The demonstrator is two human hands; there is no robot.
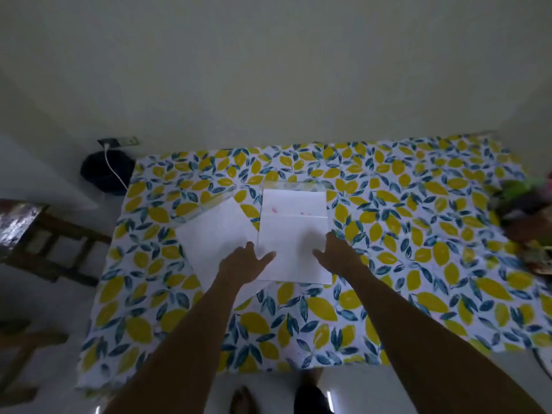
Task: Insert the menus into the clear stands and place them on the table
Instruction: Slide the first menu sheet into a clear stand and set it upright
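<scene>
Hands [291, 258] open, over menu [294, 249]

Honestly the print on your right menu [294, 234] is just a couple of pink smudges, way too blurry to read. The left menu [215, 237] has its near corner tucked under your left hand [243, 261], and its far edge sits under a clear stand [203, 201] whose outline you can barely make out. That colourful pile [528, 210] on the right is smeared and cut off by the frame edge.
</scene>
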